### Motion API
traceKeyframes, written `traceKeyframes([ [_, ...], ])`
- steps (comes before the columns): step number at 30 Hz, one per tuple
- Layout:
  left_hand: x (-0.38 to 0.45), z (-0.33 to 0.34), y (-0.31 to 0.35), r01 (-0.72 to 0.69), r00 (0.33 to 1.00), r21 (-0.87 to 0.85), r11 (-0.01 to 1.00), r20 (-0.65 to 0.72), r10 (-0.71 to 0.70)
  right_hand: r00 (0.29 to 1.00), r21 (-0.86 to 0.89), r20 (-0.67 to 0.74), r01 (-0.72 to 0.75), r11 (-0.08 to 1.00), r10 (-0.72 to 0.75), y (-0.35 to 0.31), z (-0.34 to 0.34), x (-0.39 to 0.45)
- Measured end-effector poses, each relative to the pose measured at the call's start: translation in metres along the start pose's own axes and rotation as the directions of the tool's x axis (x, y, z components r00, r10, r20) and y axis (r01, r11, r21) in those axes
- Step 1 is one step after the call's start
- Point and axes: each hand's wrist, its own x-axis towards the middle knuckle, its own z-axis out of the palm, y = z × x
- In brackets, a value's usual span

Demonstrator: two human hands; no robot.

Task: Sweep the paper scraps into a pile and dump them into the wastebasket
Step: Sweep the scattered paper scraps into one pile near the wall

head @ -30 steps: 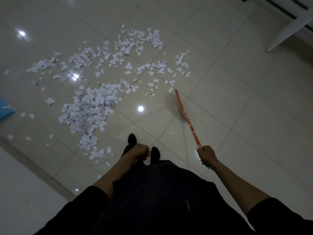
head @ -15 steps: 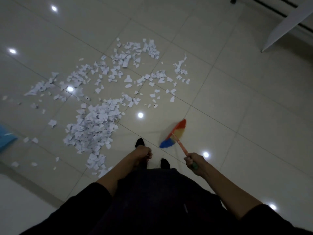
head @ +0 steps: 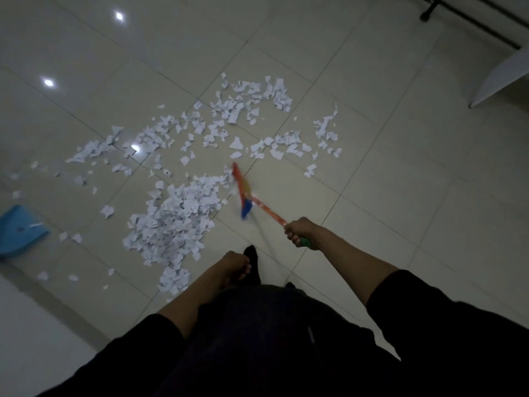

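Note:
White paper scraps lie over the tiled floor. A dense pile sits left of centre, and looser scraps spread in an arc beyond it. My right hand grips the orange handle of a small broom. Its red, yellow and blue bristle head is blurred and touches the right edge of the pile. My left hand hangs near my waist with fingers curled and holds nothing. No wastebasket is in view.
A blue dustpan lies on the floor at the left edge. A white panel and a dark stand are at the top right. A pale wall base runs along the lower left. My dark-socked feet stand below the pile.
The broom swung back toward my feet, then out again to the pile's right edge. Scraps near the pile's upper right were pushed in. My left hand stayed put.

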Motion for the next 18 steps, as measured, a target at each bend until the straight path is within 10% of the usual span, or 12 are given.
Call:
traceKeyframes([
  [18, 0.008, 0.073, 0.136, -0.144, 0.984, 0.000, 0.990, 0.109, 0.143, 0.900, -0.152, -0.370, 0.186, 0.971, -0.230, -0.022, -0.162, -0.040],
])
